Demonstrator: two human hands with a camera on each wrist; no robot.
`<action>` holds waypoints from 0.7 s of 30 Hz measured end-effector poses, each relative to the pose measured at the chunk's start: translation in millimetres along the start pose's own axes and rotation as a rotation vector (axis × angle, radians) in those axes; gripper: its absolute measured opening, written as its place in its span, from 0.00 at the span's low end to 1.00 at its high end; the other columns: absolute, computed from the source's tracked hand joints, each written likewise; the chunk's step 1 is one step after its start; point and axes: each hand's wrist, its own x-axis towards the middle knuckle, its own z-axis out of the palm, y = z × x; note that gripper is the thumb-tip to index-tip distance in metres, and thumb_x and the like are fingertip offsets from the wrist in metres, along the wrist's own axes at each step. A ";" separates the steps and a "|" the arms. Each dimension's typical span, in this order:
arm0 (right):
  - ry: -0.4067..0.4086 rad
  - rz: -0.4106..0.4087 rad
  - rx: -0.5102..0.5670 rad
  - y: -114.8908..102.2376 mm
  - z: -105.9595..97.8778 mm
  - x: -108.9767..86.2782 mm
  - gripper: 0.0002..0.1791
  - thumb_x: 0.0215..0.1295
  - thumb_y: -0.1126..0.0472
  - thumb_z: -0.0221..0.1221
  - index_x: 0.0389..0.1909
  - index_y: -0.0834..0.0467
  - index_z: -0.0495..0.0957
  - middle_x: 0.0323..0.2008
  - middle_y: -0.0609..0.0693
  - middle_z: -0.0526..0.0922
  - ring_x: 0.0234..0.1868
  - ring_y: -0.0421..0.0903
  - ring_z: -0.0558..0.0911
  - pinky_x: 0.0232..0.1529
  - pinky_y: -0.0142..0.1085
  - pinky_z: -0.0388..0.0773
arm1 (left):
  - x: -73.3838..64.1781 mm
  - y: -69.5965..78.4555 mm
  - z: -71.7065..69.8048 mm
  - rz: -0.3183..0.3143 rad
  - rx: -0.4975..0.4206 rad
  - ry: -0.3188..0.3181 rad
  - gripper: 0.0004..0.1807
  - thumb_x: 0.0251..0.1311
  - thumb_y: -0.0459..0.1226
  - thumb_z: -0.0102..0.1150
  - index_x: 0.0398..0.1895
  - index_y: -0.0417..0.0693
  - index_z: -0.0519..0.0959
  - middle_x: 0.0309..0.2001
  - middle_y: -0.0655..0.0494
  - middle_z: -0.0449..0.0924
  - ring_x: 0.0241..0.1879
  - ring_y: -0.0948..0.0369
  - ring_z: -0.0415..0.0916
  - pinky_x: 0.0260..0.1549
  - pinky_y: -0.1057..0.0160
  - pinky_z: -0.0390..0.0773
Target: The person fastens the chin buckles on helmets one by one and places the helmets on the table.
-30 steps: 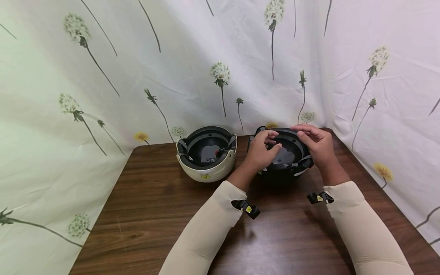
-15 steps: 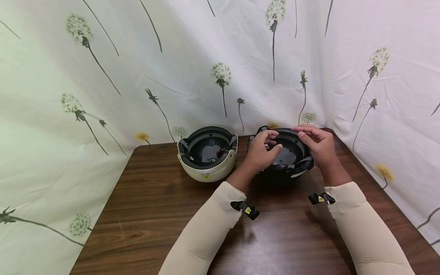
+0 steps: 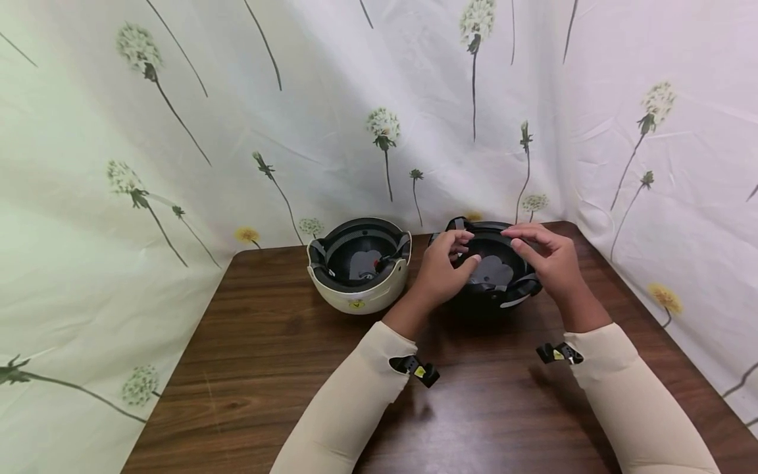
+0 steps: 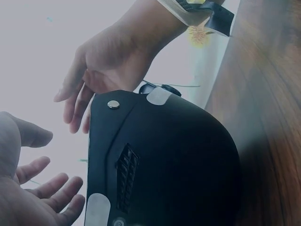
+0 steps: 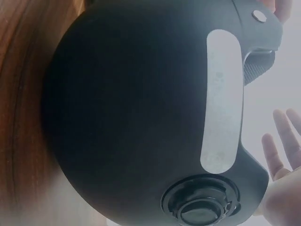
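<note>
A black helmet lies upside down near the table's back right, its padded inside facing up. Both hands hover above its opening, one on each side. My left hand has loosely bent fingers with nothing between them, apart from the rim in the left wrist view. Facing it, my right hand is likewise relaxed and holds nothing. Reflective white strips and a vent mark the black shell in the left wrist view. A round fitting shows on the shell in the right wrist view.
A cream helmet with a yellow sticker, also upside down, stands just left of the black one. Both rest on the brown wooden table. A white curtain printed with dandelions hangs behind the table and along its sides.
Both hands have drawn slightly toward the person over the last half second, with the forearms a little farther apart. The two helmets stay where they were on the table.
</note>
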 end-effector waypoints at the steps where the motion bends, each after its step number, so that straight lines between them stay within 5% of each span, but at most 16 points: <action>1: -0.005 -0.009 -0.011 -0.1 0.2 -1.1 0.11 0.75 0.74 0.63 0.53 0.73 0.88 0.52 0.40 0.91 0.60 0.38 0.85 0.62 0.23 0.79 | -1.4 -1.3 -0.4 0.010 0.000 0.000 0.23 0.74 0.37 0.68 0.68 0.41 0.78 0.66 0.43 0.80 0.65 0.47 0.82 0.67 0.46 0.82; 10: -0.010 -0.062 -0.009 0.0 6.2 -10.4 0.11 0.72 0.78 0.63 0.52 0.75 0.87 0.52 0.42 0.89 0.60 0.38 0.85 0.64 0.24 0.78 | -15.3 -7.8 -11.3 0.123 0.100 0.057 0.23 0.73 0.37 0.68 0.67 0.42 0.80 0.63 0.44 0.81 0.63 0.50 0.79 0.64 0.47 0.82; 16: -0.004 -0.140 -0.006 -13.6 18.4 -10.9 0.12 0.69 0.80 0.63 0.50 0.73 0.88 0.53 0.52 0.90 0.62 0.41 0.84 0.66 0.27 0.77 | -27.7 -6.6 -25.9 0.159 0.069 0.079 0.22 0.73 0.36 0.67 0.66 0.41 0.79 0.64 0.43 0.79 0.63 0.44 0.77 0.62 0.40 0.80; 21: -0.036 -0.215 0.032 -28.3 33.0 -10.8 0.14 0.64 0.84 0.62 0.48 0.75 0.88 0.53 0.52 0.90 0.62 0.45 0.84 0.66 0.30 0.78 | -38.5 -9.0 -35.9 0.192 0.114 0.142 0.21 0.71 0.35 0.69 0.64 0.39 0.81 0.63 0.43 0.80 0.50 0.46 0.78 0.49 0.53 0.81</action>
